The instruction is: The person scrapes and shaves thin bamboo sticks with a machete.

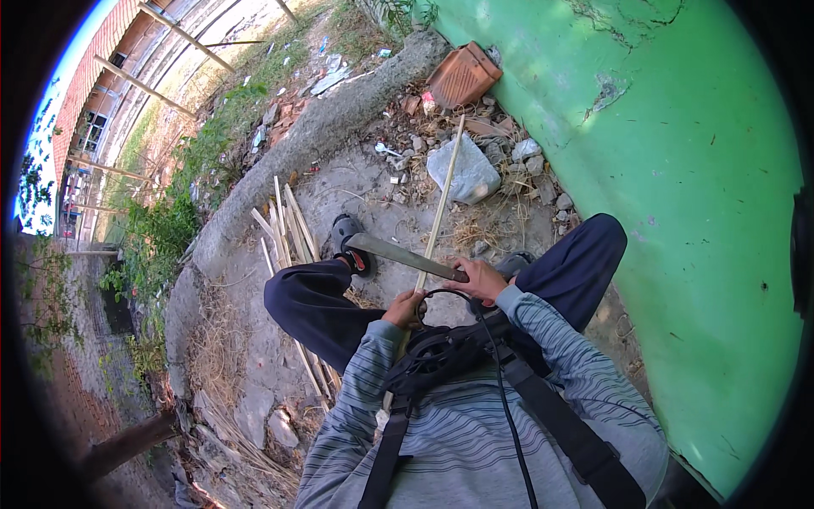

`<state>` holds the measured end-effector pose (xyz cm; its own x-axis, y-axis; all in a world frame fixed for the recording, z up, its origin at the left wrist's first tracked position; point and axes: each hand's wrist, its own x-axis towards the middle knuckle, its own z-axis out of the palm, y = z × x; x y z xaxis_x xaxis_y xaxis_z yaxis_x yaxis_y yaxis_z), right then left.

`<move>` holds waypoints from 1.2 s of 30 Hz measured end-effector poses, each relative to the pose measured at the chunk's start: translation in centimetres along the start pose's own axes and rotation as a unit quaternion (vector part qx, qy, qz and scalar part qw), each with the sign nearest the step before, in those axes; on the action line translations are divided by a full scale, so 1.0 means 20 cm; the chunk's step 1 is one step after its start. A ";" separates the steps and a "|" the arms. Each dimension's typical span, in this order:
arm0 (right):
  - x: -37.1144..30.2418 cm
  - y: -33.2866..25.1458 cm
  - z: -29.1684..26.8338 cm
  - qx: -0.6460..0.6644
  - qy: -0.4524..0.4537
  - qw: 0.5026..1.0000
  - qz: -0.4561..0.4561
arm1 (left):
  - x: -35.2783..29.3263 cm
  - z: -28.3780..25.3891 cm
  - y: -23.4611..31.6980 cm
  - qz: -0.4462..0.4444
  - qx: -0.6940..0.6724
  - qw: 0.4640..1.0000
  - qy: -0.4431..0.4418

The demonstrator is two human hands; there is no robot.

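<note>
My right hand [483,282] is closed round the dark handle of a machete [398,254]. Its long grey blade reaches left across a pale bamboo strip [444,202], close above my left hand. That strip runs from between my knees out toward a whitish stone block [464,170]. Low in front of my body, my left hand [404,310] grips the strip's near part, its fingers wrapped round it. Whether the blade touches the strip or only passes over it, I cannot tell.
More split bamboo strips [288,222] lie in a bundle beside my left foot [349,242]. A green wall [670,195] rises at my right. An orange clay block [464,75] and rubble lie ahead, and a low concrete ledge [339,110] curves round the left. A black cable [507,399] hangs down my chest.
</note>
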<state>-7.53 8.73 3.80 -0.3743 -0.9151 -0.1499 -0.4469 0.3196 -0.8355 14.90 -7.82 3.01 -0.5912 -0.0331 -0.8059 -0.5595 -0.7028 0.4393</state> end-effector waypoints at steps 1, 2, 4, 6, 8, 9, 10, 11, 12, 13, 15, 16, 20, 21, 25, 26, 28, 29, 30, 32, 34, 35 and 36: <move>0.02 0.00 -0.02 -0.053 -0.048 0.996 0.047 | 0.00 -0.01 -0.01 -0.001 -0.002 1.000 0.001; 0.03 0.00 -0.03 -0.106 -0.095 0.986 0.093 | 0.00 -0.02 -0.01 0.001 -0.010 1.000 0.002; 0.03 0.04 -0.02 -0.115 -0.070 0.986 0.100 | 0.03 -0.04 -0.03 0.003 -0.018 1.000 -0.001; 0.07 0.10 -0.03 -0.165 -0.077 0.972 0.149 | 0.07 -0.08 -0.04 0.007 -0.025 1.000 -0.016; 0.10 0.14 -0.03 -0.153 -0.047 0.975 0.152 | 0.10 -0.11 -0.08 0.018 0.010 1.000 -0.003; 0.12 0.15 -0.03 -0.139 -0.018 0.978 0.155 | 0.13 -0.13 -0.11 0.029 0.045 0.998 0.012; 0.13 0.13 -0.03 -0.139 -0.019 0.979 0.149 | 0.15 -0.16 -0.15 0.033 0.044 0.998 0.016; 0.15 0.10 -0.03 -0.148 -0.016 0.981 0.124 | 0.18 -0.19 -0.19 0.097 0.169 0.978 0.078; 0.17 0.07 -0.03 -0.159 -0.013 0.982 0.101 | 0.20 -0.21 -0.22 0.157 0.289 0.934 0.136; 0.14 0.10 -0.03 -0.162 -0.010 0.981 0.110 | 0.19 -0.14 -0.19 0.155 0.291 0.936 0.127; 0.08 0.10 0.00 -0.124 -0.028 0.984 0.126 | 0.12 -0.05 -0.14 0.226 0.454 0.842 0.183; 0.05 0.09 0.01 -0.124 -0.027 0.984 0.124 | 0.12 -0.05 -0.15 0.227 0.454 0.842 0.184; 0.03 0.11 0.06 -0.175 -0.073 0.979 0.078 | 0.05 0.03 -0.15 0.249 0.441 0.832 0.227; 0.04 0.12 0.05 -0.168 -0.066 0.979 0.090 | 0.04 0.04 -0.16 0.237 0.428 0.838 0.244; 0.15 0.20 0.03 -0.138 0.011 0.976 0.170 | -0.03 0.02 -0.22 0.236 0.455 0.822 0.247; 0.17 0.24 0.00 -0.137 0.013 0.976 0.171 | -0.05 0.01 -0.24 0.230 0.460 0.823 0.242; 0.23 0.25 -0.05 -0.112 -0.014 0.970 0.215 | -0.07 -0.01 -0.25 0.224 0.466 0.822 0.240; 0.22 0.24 -0.04 -0.103 -0.013 0.973 0.208 | -0.08 -0.01 -0.25 0.216 0.482 0.814 0.242; 0.20 0.24 -0.03 -0.103 -0.014 0.973 0.208 | -0.09 0.01 -0.25 0.208 0.498 0.806 0.244; 0.14 0.22 0.00 -0.127 -0.079 0.979 0.136 | -0.11 0.05 -0.23 0.181 0.520 0.796 0.251; 0.12 0.16 0.01 -0.145 -0.083 0.983 0.079 | -0.13 0.08 -0.18 0.156 0.541 0.783 0.263; 0.12 0.12 -0.01 -0.153 -0.098 0.980 0.076 | -0.15 0.09 -0.17 0.153 0.545 0.776 0.276; 0.10 0.11 -0.03 -0.162 -0.111 0.977 0.079 | -0.17 0.11 -0.16 0.150 0.551 0.770 0.283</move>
<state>-9.69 7.72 1.96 -0.2896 -0.8675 -0.4044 -0.6446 0.4891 -0.5876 17.41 -3.81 5.19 -0.6159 -0.6012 -0.5091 -0.7852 0.4164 0.4583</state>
